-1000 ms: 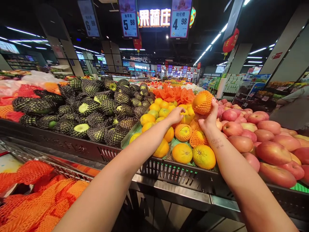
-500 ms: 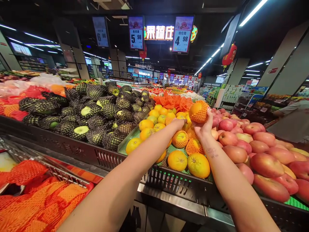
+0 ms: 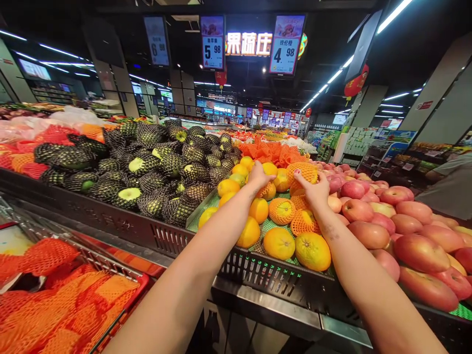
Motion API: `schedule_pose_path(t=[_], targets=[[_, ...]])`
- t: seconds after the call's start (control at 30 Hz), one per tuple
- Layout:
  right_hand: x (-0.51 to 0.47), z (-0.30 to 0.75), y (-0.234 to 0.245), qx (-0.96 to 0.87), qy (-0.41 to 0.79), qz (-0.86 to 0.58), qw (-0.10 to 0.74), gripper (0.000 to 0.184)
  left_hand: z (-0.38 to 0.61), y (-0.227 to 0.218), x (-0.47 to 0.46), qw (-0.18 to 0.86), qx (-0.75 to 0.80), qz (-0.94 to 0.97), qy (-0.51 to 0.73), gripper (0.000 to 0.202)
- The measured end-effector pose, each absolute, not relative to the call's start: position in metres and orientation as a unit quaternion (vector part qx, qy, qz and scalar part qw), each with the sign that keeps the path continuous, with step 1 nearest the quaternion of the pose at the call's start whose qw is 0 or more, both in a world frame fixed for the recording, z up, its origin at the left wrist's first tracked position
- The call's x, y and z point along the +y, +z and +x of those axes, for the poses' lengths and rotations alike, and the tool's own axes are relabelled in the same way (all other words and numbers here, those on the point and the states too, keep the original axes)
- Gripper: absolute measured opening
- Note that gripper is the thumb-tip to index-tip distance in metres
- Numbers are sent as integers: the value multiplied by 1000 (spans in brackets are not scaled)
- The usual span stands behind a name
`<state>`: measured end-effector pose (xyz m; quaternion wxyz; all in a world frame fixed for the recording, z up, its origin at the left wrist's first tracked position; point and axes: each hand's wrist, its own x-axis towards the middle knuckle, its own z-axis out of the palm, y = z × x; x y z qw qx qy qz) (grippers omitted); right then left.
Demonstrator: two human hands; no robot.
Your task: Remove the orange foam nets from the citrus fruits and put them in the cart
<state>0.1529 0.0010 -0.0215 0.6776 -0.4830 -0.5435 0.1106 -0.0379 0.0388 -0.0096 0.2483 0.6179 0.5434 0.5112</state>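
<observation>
My right hand [image 3: 316, 189] is closed around an orange wrapped in orange foam net [image 3: 304, 172] and holds it low over the pile of oranges [image 3: 280, 241] in the black crate [image 3: 273, 280]. My left hand [image 3: 259, 176] reaches into the same pile, its fingers curled over a netted orange [image 3: 266, 191] at the back. Whether it grips that fruit I cannot tell. Several other oranges lie bare or in nets between my forearms.
Dark green fruits in black nets [image 3: 147, 167] fill the bin to the left. Red apples [image 3: 398, 231] fill the bin to the right. A basket of loose orange foam nets [image 3: 55, 305] sits at the lower left. Price signs [image 3: 286, 44] hang overhead. Another person [image 3: 448, 184] stands at the far right.
My right hand has lowered the netted orange from above the pile down to it. My left hand has moved forward and closed over a fruit at the back.
</observation>
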Motion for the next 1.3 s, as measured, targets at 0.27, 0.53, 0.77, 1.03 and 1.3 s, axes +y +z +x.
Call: schedule_pose_path(t=[0.27, 0.53, 0.77, 1.03, 1.3], targets=[[8, 151, -31, -730, -97, -548, 397, 77, -35, 0, 24, 224, 632, 557, 490, 58], [14, 154, -32, -717, -110, -565, 392, 74, -31, -6, 25, 72, 625, 683, 371, 61], [14, 154, -30, -640, -79, -612, 458, 83, -28, -10, 29, -52, 537, 814, 216, 46], [21, 163, -36, -664, -82, -576, 469, 85, -19, -13, 41, -72, 515, 810, 271, 44], [20, 160, -37, -781, -45, -501, 371, 92, -20, -15, 53, -18, 586, 758, 285, 46]])
